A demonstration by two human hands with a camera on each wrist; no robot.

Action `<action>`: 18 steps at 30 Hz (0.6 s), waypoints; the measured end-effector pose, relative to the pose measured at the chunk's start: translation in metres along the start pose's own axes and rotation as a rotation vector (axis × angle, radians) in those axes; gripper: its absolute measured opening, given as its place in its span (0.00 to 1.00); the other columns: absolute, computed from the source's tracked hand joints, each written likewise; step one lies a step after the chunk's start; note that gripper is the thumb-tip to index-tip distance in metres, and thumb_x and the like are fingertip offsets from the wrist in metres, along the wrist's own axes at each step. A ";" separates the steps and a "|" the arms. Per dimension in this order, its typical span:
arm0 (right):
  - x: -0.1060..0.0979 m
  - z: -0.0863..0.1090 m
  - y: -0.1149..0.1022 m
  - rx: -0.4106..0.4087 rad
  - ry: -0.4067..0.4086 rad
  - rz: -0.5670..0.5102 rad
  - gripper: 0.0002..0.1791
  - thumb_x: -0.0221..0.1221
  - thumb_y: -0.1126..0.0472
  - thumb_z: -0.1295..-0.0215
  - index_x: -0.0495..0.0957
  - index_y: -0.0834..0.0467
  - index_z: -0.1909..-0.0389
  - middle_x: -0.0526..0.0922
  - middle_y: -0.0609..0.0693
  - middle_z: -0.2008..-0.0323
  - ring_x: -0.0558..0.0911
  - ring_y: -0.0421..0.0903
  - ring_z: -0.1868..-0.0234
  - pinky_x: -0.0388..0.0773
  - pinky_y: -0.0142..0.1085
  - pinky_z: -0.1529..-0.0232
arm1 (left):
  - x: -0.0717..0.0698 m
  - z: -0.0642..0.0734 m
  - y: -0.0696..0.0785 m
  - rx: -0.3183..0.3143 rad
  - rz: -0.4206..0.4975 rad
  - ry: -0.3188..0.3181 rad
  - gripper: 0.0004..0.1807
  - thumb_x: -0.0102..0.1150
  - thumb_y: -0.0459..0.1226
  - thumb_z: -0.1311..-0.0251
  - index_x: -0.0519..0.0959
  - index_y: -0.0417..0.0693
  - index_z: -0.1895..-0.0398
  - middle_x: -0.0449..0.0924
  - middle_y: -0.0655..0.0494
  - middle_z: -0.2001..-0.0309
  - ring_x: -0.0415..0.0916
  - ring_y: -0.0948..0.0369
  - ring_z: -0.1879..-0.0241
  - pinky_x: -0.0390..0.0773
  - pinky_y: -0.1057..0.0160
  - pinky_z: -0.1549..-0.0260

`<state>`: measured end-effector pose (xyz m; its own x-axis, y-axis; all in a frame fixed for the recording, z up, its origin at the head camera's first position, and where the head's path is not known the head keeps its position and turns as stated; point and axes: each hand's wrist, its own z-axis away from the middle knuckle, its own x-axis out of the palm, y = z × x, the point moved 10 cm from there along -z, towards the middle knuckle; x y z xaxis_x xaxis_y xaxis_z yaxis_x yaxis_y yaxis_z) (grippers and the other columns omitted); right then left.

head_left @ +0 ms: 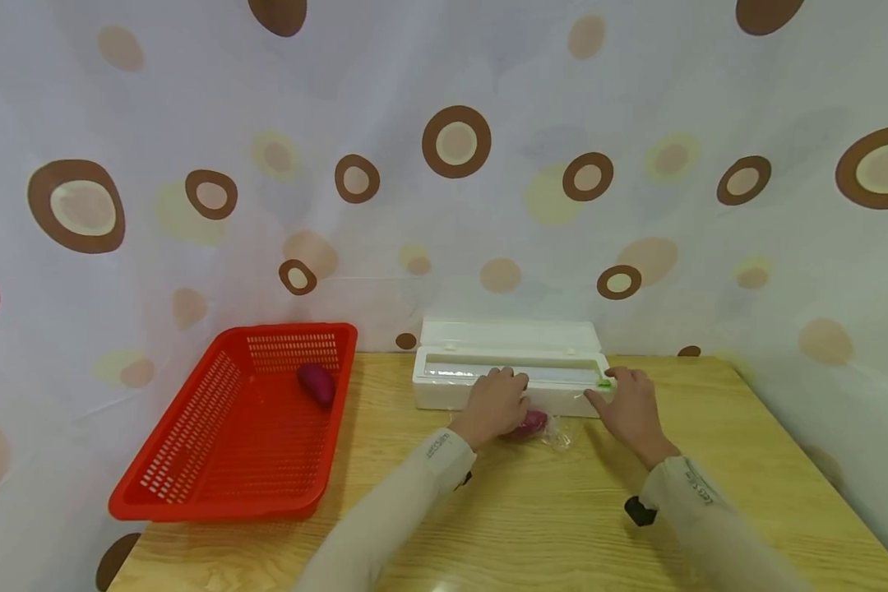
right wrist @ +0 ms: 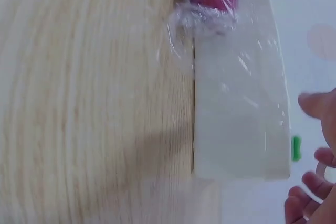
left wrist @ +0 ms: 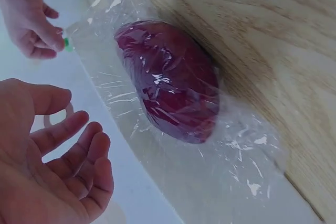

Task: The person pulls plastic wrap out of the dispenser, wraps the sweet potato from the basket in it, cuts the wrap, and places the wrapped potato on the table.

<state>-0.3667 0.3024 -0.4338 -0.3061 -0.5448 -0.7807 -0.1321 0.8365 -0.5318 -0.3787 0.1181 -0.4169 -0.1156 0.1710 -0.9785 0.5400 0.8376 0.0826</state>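
Observation:
A purple sweet potato (left wrist: 168, 82), wrapped in clear cling film (left wrist: 247, 145), lies against the front of a white cling film dispenser (head_left: 555, 401). Film stretches from it over the dispenser's front edge in the left wrist view. My left hand (head_left: 492, 403) hovers above the dispenser and potato, fingers loosely bent and nothing in them. At the dispenser's right end, my right hand (head_left: 631, 413) has thumb and fingers spread close by the green cutter slide (right wrist: 296, 148). The dispenser's lid (head_left: 506, 335) stands raised at the back.
On the left of the wooden table (head_left: 533, 526) sits a red plastic basket (head_left: 344, 386) with another purple sweet potato (head_left: 316, 384) inside. A curtain with brown circles (head_left: 385, 82) hangs directly behind the table.

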 end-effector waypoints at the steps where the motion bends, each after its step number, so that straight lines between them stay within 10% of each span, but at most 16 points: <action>1: 0.001 -0.002 0.007 0.036 -0.017 -0.008 0.37 0.58 0.48 0.36 0.62 0.74 0.41 0.60 0.75 0.45 0.60 0.73 0.44 0.62 0.63 0.50 | 0.001 -0.003 0.001 0.001 0.013 -0.007 0.13 0.49 0.45 0.33 0.78 0.52 0.53 0.76 0.57 0.62 0.73 0.59 0.63 0.75 0.61 0.65; 8: 0.016 -0.009 0.034 0.232 -0.183 -0.052 0.61 0.57 0.30 0.47 0.45 0.75 0.32 0.53 0.79 0.40 0.56 0.76 0.42 0.60 0.65 0.48 | 0.010 -0.024 0.013 0.018 0.072 -0.032 0.11 0.49 0.44 0.34 0.79 0.52 0.55 0.76 0.60 0.62 0.73 0.62 0.63 0.74 0.64 0.66; 18: 0.034 -0.014 0.037 0.204 -0.228 -0.115 0.53 0.60 0.37 0.43 0.52 0.76 0.36 0.66 0.72 0.45 0.73 0.62 0.52 0.72 0.51 0.56 | 0.014 -0.033 0.021 -0.015 0.133 -0.072 0.12 0.49 0.44 0.34 0.79 0.54 0.53 0.76 0.60 0.59 0.74 0.63 0.59 0.75 0.65 0.62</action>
<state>-0.3954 0.3160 -0.4749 -0.0777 -0.6534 -0.7530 0.0456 0.7522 -0.6574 -0.3970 0.1551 -0.4224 0.0169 0.2434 -0.9698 0.5342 0.8177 0.2145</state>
